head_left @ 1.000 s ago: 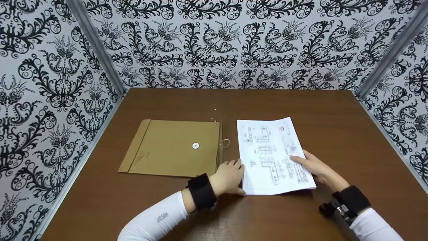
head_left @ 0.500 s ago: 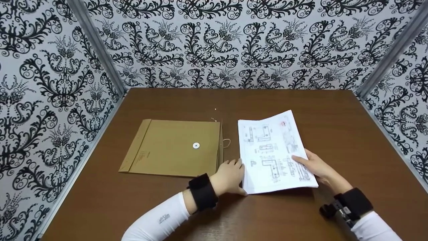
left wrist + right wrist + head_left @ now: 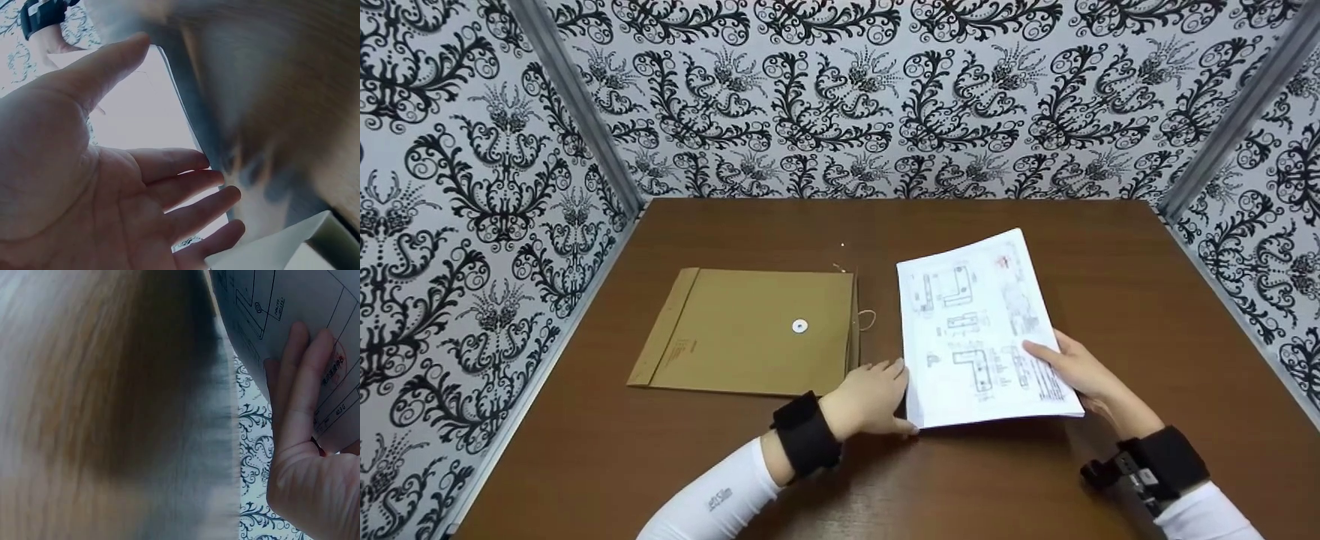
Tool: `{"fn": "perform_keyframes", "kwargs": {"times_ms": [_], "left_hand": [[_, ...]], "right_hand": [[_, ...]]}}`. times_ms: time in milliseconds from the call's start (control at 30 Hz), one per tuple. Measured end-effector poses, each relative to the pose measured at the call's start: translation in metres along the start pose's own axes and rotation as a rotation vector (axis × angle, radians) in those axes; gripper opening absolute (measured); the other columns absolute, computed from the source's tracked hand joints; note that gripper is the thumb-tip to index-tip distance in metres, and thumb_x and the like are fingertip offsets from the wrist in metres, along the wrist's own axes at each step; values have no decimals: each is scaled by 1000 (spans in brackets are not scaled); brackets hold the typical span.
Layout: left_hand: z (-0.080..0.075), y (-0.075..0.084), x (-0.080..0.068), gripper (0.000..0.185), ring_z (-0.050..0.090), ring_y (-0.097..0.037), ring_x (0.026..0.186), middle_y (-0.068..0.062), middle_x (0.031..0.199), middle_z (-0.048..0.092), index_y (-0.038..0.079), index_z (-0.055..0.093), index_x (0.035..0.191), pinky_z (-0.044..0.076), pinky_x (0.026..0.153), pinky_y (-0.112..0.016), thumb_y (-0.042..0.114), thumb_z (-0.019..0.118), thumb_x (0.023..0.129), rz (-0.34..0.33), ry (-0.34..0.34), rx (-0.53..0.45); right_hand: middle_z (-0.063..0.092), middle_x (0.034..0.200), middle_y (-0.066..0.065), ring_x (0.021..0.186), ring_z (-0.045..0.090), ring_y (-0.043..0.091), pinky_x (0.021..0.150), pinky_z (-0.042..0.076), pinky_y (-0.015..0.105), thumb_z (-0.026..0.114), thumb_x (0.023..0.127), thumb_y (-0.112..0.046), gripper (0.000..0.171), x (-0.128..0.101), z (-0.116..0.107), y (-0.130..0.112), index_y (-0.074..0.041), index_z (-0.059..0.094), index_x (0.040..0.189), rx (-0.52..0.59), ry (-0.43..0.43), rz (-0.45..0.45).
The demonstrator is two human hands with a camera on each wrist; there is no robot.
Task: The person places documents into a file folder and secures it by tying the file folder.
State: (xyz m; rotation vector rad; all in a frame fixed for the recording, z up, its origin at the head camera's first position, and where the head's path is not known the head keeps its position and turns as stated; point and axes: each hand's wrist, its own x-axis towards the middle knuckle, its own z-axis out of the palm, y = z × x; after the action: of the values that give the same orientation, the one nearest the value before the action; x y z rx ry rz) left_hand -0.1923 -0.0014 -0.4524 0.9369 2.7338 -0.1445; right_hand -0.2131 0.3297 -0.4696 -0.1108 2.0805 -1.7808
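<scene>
Drawing sheets (image 3: 982,330) right of envelope (image 3: 750,330), long axis away from body, far end raised; right hand (image 3: 1080,371) grasping right edge, left hand (image 3: 870,397) fingers relaxed at left edge.

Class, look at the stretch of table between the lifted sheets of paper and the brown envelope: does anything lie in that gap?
Only the left hand, at the sheets' near left edge, and the envelope's thin string.
</scene>
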Motion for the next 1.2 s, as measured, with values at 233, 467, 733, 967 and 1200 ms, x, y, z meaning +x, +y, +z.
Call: {"fn": "perform_keyframes", "kwargs": {"times_ms": [233, 467, 733, 967, 1200], "left_hand": [[-11, -5, -10, 89, 43, -27, 152, -13, 165, 40, 5, 38, 158, 38, 123, -35, 63, 62, 94, -8, 16, -195], [-17, -10, -15, 88, 42, -28, 152, -13, 164, 40, 8, 35, 159, 39, 123, -40, 64, 59, 95, -9, 37, -315], [-23, -21, -16, 73, 55, -26, 141, -13, 155, 52, 14, 42, 155, 48, 115, -44, 56, 58, 99, 21, 128, -527], [-22, -33, -10, 57, 62, -26, 129, -15, 142, 62, 8, 47, 151, 49, 111, -43, 35, 60, 103, 76, 233, -793], [-21, -41, -8, 64, 63, -30, 131, -19, 145, 60, 2, 39, 155, 50, 110, -45, 31, 61, 103, 39, 277, -1051]], "right_hand": [[78, 96, -8, 81, 77, 11, 66, 63, 27, 47, 109, -28, 32, -9, -3, -2, -19, 40, 139, 71, -1, -23], [79, 95, -8, 81, 78, 10, 66, 63, 26, 46, 110, -24, 17, -14, 0, -6, -29, 49, 126, 137, 17, -47], [77, 97, -13, 84, 77, 8, 67, 62, 26, 47, 109, -30, 43, -13, 10, -17, -17, 35, 148, 101, 113, -10], [76, 91, -14, 80, 76, 6, 66, 62, 25, 46, 109, -29, 47, -5, 22, -28, -12, 32, 151, 151, 174, 1], [75, 89, -17, 79, 74, 3, 68, 61, 24, 45, 110, -29, 53, 3, 36, -37, -9, 26, 155, 181, 226, -2]]}}
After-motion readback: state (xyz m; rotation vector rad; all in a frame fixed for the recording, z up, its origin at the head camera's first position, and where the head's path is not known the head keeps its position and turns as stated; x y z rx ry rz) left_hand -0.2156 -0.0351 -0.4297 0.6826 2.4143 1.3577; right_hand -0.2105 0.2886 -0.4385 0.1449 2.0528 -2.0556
